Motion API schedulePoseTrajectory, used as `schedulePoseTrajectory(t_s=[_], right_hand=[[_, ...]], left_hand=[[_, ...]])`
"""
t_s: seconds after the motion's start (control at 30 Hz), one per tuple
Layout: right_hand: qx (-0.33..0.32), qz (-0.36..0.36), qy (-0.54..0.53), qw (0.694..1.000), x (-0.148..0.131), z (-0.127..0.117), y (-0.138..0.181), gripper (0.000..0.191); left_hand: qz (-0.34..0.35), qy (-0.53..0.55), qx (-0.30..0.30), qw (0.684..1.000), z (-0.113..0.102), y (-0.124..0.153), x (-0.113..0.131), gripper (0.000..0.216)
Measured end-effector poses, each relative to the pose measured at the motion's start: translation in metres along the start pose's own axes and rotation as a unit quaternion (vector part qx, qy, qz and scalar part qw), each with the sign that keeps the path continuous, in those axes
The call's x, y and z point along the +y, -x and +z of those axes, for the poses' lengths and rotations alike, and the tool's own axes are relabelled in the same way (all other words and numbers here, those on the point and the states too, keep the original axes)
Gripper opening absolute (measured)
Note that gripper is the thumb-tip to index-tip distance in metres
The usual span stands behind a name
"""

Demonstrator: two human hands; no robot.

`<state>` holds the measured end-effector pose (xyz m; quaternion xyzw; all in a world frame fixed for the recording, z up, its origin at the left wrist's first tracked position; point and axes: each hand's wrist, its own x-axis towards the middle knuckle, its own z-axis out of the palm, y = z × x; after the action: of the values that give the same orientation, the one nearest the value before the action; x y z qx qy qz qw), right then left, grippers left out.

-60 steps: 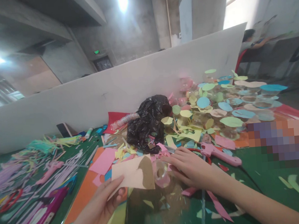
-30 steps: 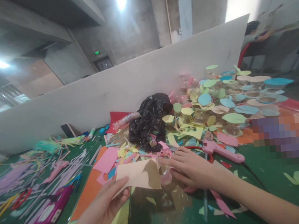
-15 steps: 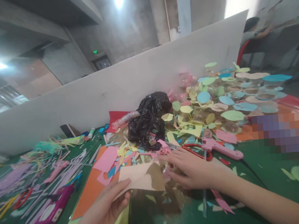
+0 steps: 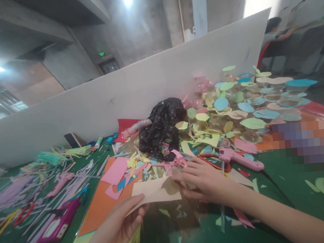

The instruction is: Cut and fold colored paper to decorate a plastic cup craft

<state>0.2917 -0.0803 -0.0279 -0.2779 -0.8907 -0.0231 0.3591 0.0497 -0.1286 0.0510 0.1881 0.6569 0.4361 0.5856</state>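
A cream piece of paper [image 4: 153,192] is held above the green table, its near edge curled. My left hand [image 4: 127,221] is closed on its left end, thumb on top and fingers underneath. At the right end, my right hand [image 4: 201,180] has its fingertips closed over the paper's edge; its thumb is mostly hidden. Just beyond my right hand are red-handled scissors [image 4: 209,157], partly covered by it. Beside them is a pink glue gun [image 4: 242,161] with a clear glue stick [image 4: 222,214] hanging down from it.
A black plastic bag [image 4: 162,129] and paper scraps lie ahead. Clear cups topped with coloured paper discs [image 4: 252,124] crowd the back right. Purple strips, a pink glue gun [image 4: 60,183] and a magenta device [image 4: 59,223] are left. A white partition [image 4: 93,104] stands behind; a person sits far right.
The paper has shifted slightly right and its near edge has curled up. My right fingers have drawn together and closed in on its right end.
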Motion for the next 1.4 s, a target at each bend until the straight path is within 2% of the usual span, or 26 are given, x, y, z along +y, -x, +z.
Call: schedulePoseTrajectory(t_s=[0.3,0.73,1.13,1.3,1.4], right_hand=[[0.048,-0.020,-0.018,0.998,0.002,0.006,-0.001,0.016],[0.060,-0.011,-0.025,0.998,0.005,0.010,0.000,0.018],[0.070,0.019,-0.057,0.996,0.004,0.005,-0.005,0.020],[0.081,0.017,-0.070,0.994,0.004,0.005,-0.003,0.019],[0.062,0.041,-0.067,0.995,0.003,0.001,-0.002,0.019]], left_hand=[[-0.017,-0.007,-0.021,1.000,0.001,-0.004,-0.001,0.007],[-0.023,-0.036,-0.040,0.998,0.004,-0.002,0.004,0.006],[0.027,-0.041,-0.110,0.993,0.004,-0.001,0.014,0.007],[0.039,-0.054,-0.116,0.991,0.001,0.001,0.014,0.006],[0.057,-0.071,-0.095,0.991,-0.003,0.002,0.016,0.008]])
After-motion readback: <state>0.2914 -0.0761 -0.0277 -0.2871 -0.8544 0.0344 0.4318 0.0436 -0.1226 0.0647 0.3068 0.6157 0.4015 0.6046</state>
